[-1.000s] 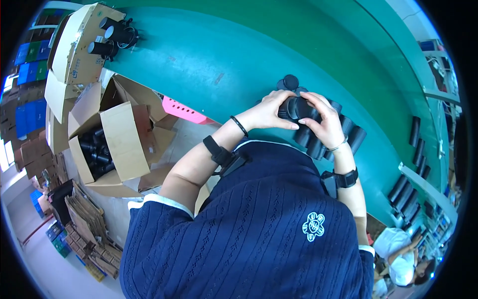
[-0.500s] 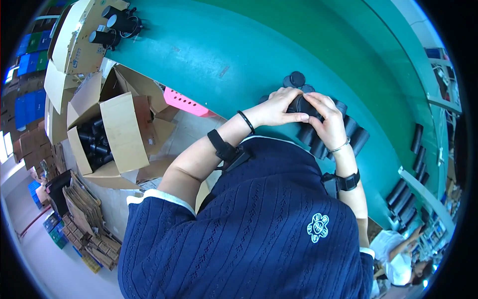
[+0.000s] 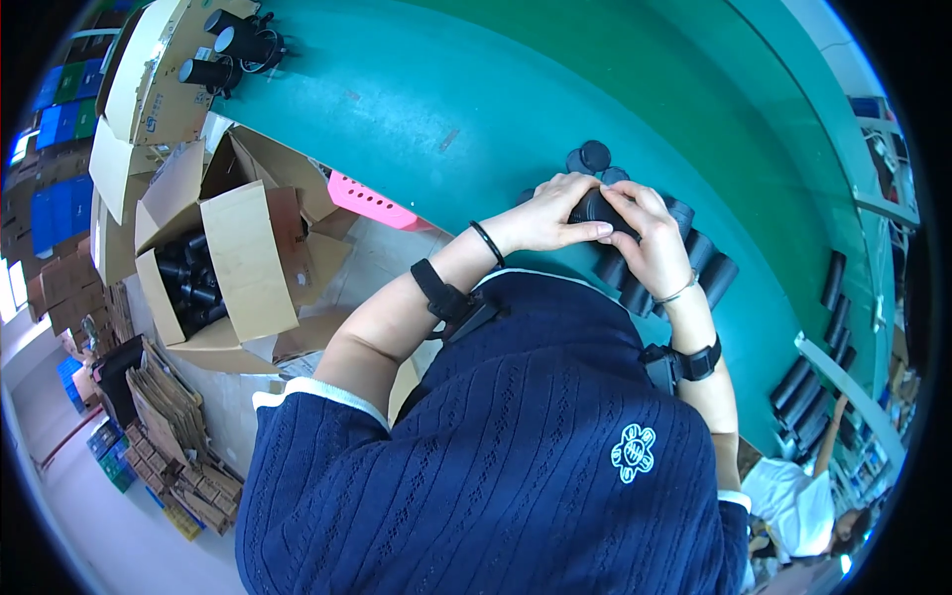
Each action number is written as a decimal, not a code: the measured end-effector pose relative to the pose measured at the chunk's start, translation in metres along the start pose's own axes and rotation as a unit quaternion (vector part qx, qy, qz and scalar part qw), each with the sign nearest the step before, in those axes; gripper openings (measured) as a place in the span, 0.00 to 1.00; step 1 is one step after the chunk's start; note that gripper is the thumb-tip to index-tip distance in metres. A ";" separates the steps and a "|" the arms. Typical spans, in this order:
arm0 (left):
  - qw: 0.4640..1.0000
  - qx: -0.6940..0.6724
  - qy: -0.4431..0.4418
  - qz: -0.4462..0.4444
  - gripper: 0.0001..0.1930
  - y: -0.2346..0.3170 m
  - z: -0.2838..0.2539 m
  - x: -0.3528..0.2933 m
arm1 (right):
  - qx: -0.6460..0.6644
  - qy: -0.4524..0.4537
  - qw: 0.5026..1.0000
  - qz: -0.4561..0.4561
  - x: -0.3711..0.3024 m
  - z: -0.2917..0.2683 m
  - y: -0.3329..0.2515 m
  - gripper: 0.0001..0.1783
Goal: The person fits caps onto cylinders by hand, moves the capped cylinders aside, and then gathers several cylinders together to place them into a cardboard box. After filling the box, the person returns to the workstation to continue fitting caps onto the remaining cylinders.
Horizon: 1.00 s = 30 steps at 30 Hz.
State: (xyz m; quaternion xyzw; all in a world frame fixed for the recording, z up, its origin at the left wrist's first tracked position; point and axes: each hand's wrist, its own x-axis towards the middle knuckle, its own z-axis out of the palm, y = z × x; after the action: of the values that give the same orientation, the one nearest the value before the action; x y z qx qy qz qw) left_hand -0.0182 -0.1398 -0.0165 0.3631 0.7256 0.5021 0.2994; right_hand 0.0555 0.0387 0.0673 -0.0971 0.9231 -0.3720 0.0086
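Note:
Both of my hands are closed round a black ridged cylinder (image 3: 595,209) above the green table, close to my body. My left hand (image 3: 551,212) grips it from the left, thumb along the near side. From the right, my right hand (image 3: 650,236) holds it with fingers bent over its top rim; its lower part is hidden. Just beyond the hands lie several round black caps (image 3: 594,156). Beside and under my right hand, several black tubes (image 3: 716,276) rest on their sides on the table (image 3: 426,119).
On the left, an open cardboard box (image 3: 248,260) holds black parts. A pink perforated basket (image 3: 372,201) sits by the table edge. Black cylinders with fittings (image 3: 248,48) stand at the far left. More tubes (image 3: 801,392) lie right, near a metal bar (image 3: 851,375) and a co-worker (image 3: 793,501).
My right fingers have shifted slightly on the cylinder's rim, while my left hand stays almost in place. At the lower right, the co-worker's arm has risen.

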 end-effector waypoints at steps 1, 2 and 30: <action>1.000 0.010 -0.005 -0.003 0.37 0.005 -0.002 -0.001 | 0.007 0.005 1.000 0.003 -0.002 0.000 0.002 0.28; 1.000 0.019 -0.011 -0.005 0.36 0.007 -0.002 -0.001 | 0.013 0.011 1.000 0.005 -0.003 0.001 0.002 0.28; 0.996 -0.088 0.017 -0.021 0.38 0.008 -0.010 -0.009 | 0.431 -0.050 0.876 0.212 0.009 0.032 0.033 0.16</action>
State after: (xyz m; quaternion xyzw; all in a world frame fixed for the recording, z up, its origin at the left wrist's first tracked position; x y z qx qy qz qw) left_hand -0.0192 -0.1502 -0.0053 0.3119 0.6906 0.5638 0.3284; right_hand 0.0434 0.0383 0.0223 0.0960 0.6682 -0.7167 0.1749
